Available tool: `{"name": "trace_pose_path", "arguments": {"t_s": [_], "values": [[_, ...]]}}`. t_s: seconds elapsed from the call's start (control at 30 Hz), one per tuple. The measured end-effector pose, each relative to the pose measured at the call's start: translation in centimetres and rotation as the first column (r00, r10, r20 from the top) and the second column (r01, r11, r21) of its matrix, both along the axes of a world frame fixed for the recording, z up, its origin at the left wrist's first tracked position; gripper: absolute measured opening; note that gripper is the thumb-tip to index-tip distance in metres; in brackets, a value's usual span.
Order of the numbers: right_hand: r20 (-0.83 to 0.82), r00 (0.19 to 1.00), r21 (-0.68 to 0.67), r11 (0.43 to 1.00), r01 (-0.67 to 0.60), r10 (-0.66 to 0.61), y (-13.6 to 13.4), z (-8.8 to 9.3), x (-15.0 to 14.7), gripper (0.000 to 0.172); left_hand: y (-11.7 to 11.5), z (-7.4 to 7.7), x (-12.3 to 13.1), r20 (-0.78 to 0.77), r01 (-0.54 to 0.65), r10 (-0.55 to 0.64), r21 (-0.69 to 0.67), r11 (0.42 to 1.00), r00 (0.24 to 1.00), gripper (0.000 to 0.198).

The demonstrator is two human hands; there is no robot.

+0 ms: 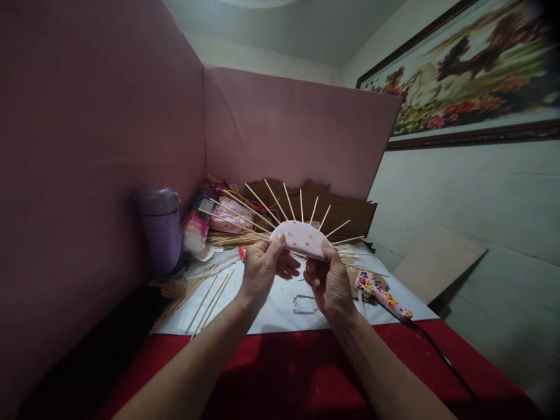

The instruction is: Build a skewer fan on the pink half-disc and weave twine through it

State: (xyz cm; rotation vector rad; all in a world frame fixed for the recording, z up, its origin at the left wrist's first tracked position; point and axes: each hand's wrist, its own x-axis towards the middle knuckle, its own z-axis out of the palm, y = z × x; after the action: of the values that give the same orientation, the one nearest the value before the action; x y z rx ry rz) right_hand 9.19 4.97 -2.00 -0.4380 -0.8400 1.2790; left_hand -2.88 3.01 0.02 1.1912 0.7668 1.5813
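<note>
Between my two hands is a half-round, pale pink fabric-covered piece [301, 236] with red spots. Several thin wooden sticks [290, 201] fan out from its curved upper edge like rays. My left hand [262, 262] pinches its left end, thumb on the front face and the other fingers behind and below. At the right end, my right hand [330, 280] grips it with the thumb near the corner and the fingers curled under. The piece is held above the white sheet on the table. Its back side is hidden from me.
A flower-patterned glue gun [385, 296] with a black cord lies at the right. Loose wooden sticks [214, 300] rest at the left on the white sheet [271, 315]. A purple lidded cup [161, 233] stands far left. Spotted pink fabric [230, 214] and torn cardboard [350, 213] are behind.
</note>
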Motion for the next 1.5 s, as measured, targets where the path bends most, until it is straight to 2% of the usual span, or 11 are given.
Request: {"name": "trace_pose_path", "arguments": {"t_s": [0.17, 0.33, 0.5, 0.73, 0.97, 1.3, 1.5], "values": [[-0.111, 0.993, -0.157, 0.985, -0.069, 0.052, 0.35, 0.0, 0.52, 0.015, 0.12, -0.13, 0.18, 0.021, 0.091, -0.093, 0.063, 0.994, 0.995, 0.04], [-0.103, 0.995, -0.217, 0.976, -0.012, -0.011, 0.22, 0.12, 0.47, 0.015, 0.39, -0.36, 0.3, -0.051, 0.049, -0.045, 0.078, 0.996, 0.998, 0.031], [-0.065, 0.997, -0.236, 0.971, 0.02, -0.036, -0.01, 0.2, 0.34, 0.017, 0.63, -0.53, 0.19, -0.051, 0.032, -0.029, 0.066, 0.997, 0.998, 0.025], [-0.033, 0.999, -0.226, 0.974, 0.026, -0.034, -0.06, 0.15, 0.34, 0.02, 0.49, -0.44, 0.06, -0.017, 0.008, -0.007, 0.009, 1.0, 1.0, 0.022], [-0.006, 0.994, -0.127, 0.986, 0.11, -0.112, -0.32, 0.2, 0.24, 0.02, 0.36, -0.15, 0.01, -0.004, -0.019, 0.019, -0.019, 1.0, 1.0, 0.018], [0.04, 0.99, -0.098, 0.986, 0.138, -0.134, -0.19, 0.04, 0.12, 0.022, 0.34, -0.28, -0.12, 0.002, -0.027, 0.027, -0.037, 0.999, 1.0, 0.017], [0.084, 0.971, -0.037, 0.973, 0.229, -0.226, -0.56, 0.52, -0.22, 0.025, 0.41, -0.15, -0.27, 0.027, -0.035, 0.036, -0.042, 0.999, 0.999, 0.038]]}}
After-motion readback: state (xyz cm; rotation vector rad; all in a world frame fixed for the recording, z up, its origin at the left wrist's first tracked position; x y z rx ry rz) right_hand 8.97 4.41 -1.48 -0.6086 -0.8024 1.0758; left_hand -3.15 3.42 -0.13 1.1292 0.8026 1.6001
